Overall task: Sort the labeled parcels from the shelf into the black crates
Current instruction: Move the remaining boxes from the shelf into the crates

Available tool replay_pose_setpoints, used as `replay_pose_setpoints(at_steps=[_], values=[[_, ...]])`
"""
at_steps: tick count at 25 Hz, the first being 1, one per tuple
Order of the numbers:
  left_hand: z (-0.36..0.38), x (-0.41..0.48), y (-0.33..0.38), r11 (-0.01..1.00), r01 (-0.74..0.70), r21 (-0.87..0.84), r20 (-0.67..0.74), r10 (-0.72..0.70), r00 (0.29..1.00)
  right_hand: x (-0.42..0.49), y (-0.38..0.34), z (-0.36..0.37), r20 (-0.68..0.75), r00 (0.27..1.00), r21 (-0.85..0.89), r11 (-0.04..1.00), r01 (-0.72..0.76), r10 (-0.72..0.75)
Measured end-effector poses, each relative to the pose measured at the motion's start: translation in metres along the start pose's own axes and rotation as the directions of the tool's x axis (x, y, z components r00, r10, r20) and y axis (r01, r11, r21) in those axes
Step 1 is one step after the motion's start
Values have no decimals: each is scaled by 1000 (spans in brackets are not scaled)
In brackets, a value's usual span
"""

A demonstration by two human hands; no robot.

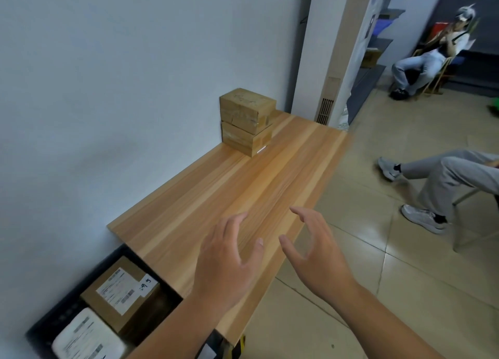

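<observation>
Two brown cardboard parcels (247,121) stand stacked at the far end of a wooden table (216,196), against the wall. My left hand (226,261) and my right hand (316,253) hover side by side over the table's near part, fingers spread and relaxed, holding nothing. Below the table's near left corner sits a black crate (67,307). Inside it lie a brown box with a white label (121,294) and a white padded parcel (86,337).
A white wall runs along the table's left side. A tall white floor unit (332,61) stands past the far end. Two people sit on chairs at the right, one's legs (437,185) stretched over the tiled floor near the table.
</observation>
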State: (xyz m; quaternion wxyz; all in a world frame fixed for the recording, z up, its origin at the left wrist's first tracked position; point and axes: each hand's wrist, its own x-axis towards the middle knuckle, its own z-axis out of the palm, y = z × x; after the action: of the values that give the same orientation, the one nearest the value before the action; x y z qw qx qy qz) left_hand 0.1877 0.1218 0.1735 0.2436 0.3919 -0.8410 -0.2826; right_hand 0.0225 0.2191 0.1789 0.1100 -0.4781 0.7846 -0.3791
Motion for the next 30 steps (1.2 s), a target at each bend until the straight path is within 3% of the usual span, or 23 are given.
replay_pose_setpoints(at_steps=[12, 16, 30], values=[[77, 99, 82, 995, 99, 5, -184, -96, 978, 114, 100, -79, 86, 984, 56, 986, 154, -159], [99, 131, 93, 993, 118, 28, -224, -108, 969, 143, 132, -96, 107, 985, 81, 989, 123, -132], [181, 303, 86, 992, 128, -9, -239, -127, 963, 315, 201, -103, 150, 972, 46, 983, 176, -181]])
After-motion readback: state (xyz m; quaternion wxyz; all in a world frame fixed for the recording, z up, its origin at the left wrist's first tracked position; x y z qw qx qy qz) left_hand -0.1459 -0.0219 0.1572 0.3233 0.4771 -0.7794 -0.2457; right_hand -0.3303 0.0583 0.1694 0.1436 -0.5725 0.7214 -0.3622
